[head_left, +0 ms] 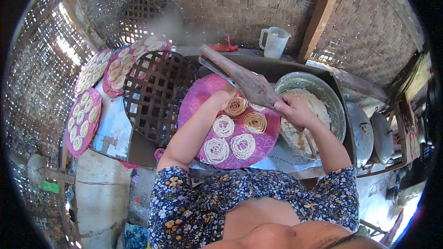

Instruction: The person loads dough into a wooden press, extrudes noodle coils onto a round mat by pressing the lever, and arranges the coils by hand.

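Note:
A long wooden press (244, 79) slants over a round pink tray (198, 103). My right hand (295, 109) is closed round the tool's lower right end. Under the tool's middle is my left hand (226, 93), mostly hidden by the wood, so its fingers cannot be made out. On the tray lie several coiled noodle nests, some pale, such as the nest (216, 151) near the front edge, and some browner, like the one (255, 122) at the right. Right of the tray stands a large metal basin (339, 110) holding pale dough (295, 131).
Left of the tray is a dark woven basket lid (159, 97). Further left, several pink trays hold more nests, one tray (91, 140) low at the edge. A plastic jug (276, 44) stands at the back. Metal lids (360, 131) lean at the right.

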Tool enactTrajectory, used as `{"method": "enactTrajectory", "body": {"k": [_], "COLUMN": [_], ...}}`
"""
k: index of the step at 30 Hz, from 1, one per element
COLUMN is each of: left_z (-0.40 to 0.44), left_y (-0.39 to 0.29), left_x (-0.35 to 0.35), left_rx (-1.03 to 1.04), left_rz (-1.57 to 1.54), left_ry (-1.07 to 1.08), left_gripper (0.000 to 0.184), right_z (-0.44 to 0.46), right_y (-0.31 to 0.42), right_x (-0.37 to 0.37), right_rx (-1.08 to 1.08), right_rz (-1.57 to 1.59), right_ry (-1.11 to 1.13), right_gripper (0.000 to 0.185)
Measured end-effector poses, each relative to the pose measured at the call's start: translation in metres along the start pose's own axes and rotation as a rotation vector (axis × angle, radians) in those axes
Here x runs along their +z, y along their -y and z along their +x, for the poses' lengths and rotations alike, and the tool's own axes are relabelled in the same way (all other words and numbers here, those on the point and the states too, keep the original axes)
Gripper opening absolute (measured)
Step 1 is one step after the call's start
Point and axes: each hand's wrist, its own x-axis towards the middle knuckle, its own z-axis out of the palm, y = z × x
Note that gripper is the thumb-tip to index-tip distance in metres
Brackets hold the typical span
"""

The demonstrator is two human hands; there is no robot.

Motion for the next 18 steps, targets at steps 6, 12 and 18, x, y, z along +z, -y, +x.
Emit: {"method": "enactTrajectory", "body": {"k": [6, 12, 18], "left_z": [0.021, 0.016, -0.038], "left_y": [0.034, 0.048, 0.034], "left_x": [-0.007, -0.029, -0.018], "left_rx": [-0.037, -0.018, 0.239], "left_rz": [-0.201, 0.625, 1.472], "left_ry": [-0.022, -0.312, -0.286], "left_gripper": [0.053, 0.064, 0.059], "right_z": [0.006, 0.008, -0.002], "right_y": [-0.009, -0.030, -0.040], "right_x": [0.001, 0.001, -0.005], "right_rx": [0.061, 0.079, 0.098], "right_rz": [0.009, 0.038, 0.178], "right_ry": [-0.080, -0.215, -0.212], "right_gripper": [0.038, 0.038, 0.039]}}
